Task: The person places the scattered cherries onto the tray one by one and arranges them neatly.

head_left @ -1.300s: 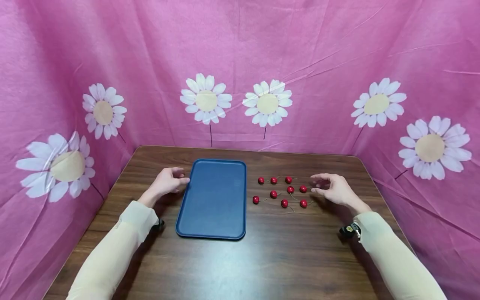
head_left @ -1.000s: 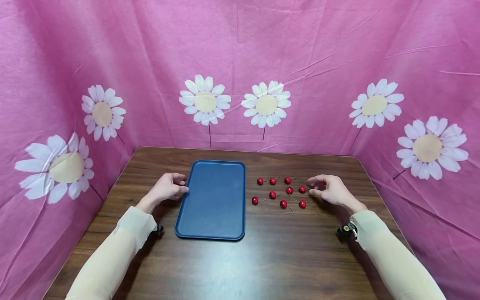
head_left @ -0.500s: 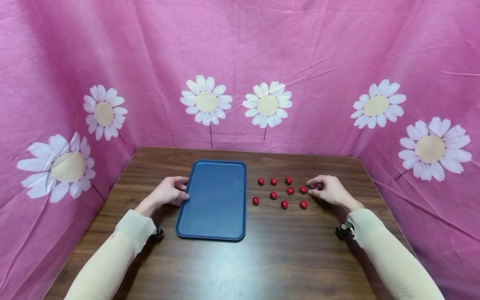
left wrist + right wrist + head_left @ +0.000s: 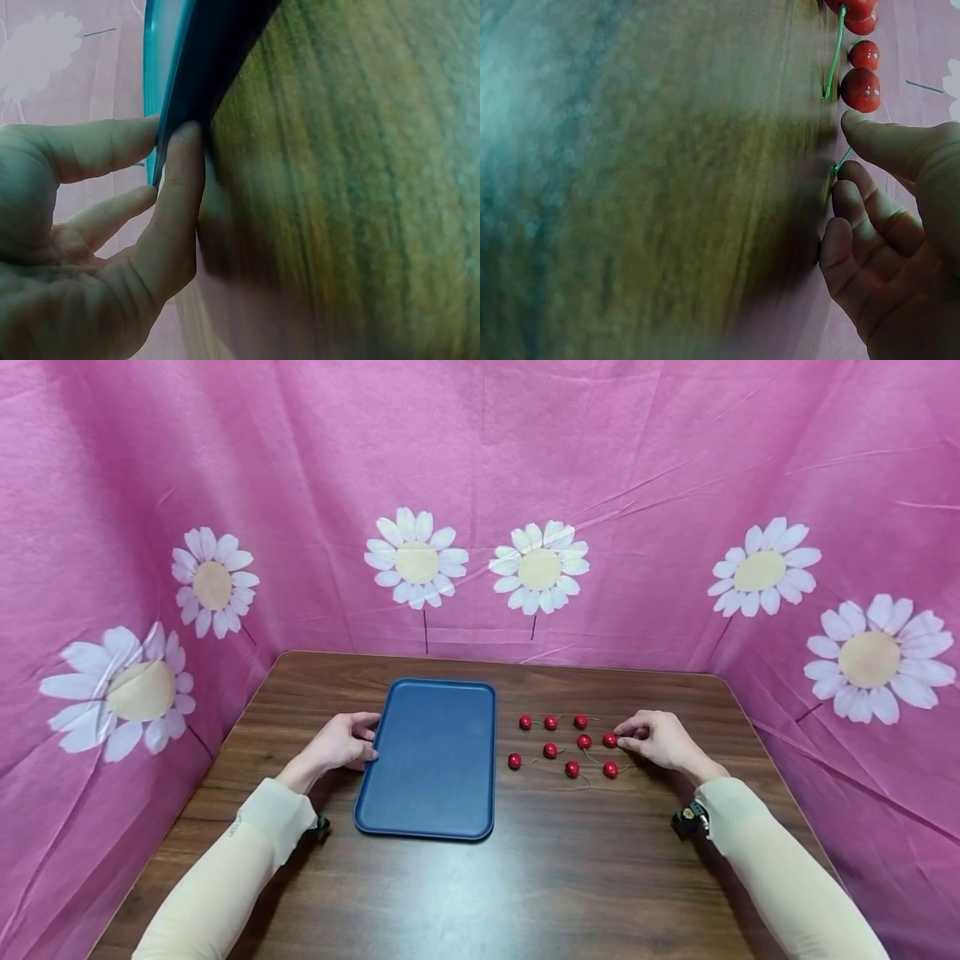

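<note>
In the head view, a blue rectangular tray lies on the table. My left hand grips its left rim; the left wrist view has the thumb and fingertips at the tray's edge, one finger over the outer wall. Right of the tray lie several red cherries with thin stems. My right hand pinches the rightmost cherry of the middle row by its stem end. In the right wrist view the thumb tip is right below this cherry, its stem passing behind the thumb; the index finger is hidden there.
The brown wooden table holds the tray left of centre and the cherries right of it. A pink curtain with white daisies hangs along the back and both sides. Other cherries lie close to my right fingers, including one cherry just nearer me.
My left hand has come a little nearer me along the tray's left side and taken its rim. My right hand has moved left, its thumb and index finger closing at the cherry.
</note>
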`<move>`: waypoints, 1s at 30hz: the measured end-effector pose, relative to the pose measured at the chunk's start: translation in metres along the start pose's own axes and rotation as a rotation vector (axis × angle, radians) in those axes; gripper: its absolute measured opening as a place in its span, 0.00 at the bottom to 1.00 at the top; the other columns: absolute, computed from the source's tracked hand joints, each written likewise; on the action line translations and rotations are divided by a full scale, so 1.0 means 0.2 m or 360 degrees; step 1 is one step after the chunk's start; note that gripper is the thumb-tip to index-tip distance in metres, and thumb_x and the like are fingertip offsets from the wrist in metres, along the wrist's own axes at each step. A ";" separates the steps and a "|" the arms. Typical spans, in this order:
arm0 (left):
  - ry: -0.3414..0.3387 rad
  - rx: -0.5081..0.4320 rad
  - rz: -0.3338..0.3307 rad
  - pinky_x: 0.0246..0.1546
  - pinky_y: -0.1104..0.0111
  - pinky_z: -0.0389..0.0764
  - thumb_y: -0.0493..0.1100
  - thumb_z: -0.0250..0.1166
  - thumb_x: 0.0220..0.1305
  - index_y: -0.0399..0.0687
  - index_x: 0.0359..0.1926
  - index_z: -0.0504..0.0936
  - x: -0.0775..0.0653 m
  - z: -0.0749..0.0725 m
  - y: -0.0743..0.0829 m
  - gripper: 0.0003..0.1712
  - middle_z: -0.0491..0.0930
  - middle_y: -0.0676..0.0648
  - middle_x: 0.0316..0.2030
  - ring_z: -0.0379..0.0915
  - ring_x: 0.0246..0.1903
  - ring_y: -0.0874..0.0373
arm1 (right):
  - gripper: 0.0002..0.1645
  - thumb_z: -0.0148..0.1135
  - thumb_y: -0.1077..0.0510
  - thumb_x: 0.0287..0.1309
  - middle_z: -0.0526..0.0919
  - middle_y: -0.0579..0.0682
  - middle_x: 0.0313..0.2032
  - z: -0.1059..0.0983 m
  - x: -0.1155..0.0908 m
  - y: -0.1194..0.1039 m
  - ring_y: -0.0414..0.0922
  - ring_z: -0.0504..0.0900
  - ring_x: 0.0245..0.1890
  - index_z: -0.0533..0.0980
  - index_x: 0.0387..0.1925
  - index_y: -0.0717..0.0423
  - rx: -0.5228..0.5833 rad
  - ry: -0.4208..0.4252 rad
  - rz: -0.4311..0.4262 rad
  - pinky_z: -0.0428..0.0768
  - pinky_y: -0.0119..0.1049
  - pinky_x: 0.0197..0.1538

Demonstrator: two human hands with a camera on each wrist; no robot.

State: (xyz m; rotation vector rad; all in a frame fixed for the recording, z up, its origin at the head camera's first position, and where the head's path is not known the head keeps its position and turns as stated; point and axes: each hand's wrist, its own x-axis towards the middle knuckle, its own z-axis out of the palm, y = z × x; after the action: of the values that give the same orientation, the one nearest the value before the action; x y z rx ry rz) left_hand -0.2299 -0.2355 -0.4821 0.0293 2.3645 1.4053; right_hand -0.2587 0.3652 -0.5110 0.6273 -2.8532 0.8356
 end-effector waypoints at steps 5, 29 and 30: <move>-0.0002 -0.0015 -0.0004 0.42 0.58 0.97 0.26 0.69 0.65 0.31 0.85 0.63 0.00 0.00 0.00 0.48 0.78 0.30 0.57 0.83 0.38 0.60 | 0.06 0.82 0.66 0.59 0.91 0.47 0.32 0.00 0.01 0.00 0.31 0.78 0.31 0.94 0.37 0.53 0.0013 0.0030 -0.0052 0.76 0.29 0.35; 0.0005 0.0058 -0.0029 0.42 0.59 0.97 0.26 0.69 0.68 0.35 0.86 0.65 0.00 0.00 0.01 0.47 0.81 0.32 0.55 0.85 0.41 0.56 | 0.05 0.80 0.57 0.68 0.96 0.54 0.34 -0.01 0.01 -0.06 0.26 0.80 0.27 0.95 0.40 0.54 0.0104 0.0175 0.0270 0.78 0.21 0.38; -0.0002 0.0062 -0.0022 0.42 0.59 0.97 0.26 0.68 0.68 0.35 0.86 0.64 0.00 0.00 0.00 0.47 0.81 0.32 0.55 0.85 0.41 0.56 | 0.05 0.80 0.57 0.68 0.96 0.55 0.35 -0.01 0.01 -0.06 0.26 0.80 0.26 0.95 0.40 0.54 0.0123 0.0185 0.0282 0.78 0.21 0.37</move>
State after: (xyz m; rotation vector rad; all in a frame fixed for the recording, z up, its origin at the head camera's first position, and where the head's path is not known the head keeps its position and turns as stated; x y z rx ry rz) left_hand -0.2305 -0.2358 -0.4811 0.0243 2.3866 1.3524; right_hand -0.2560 0.3555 -0.5032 0.3245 -2.8120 0.9780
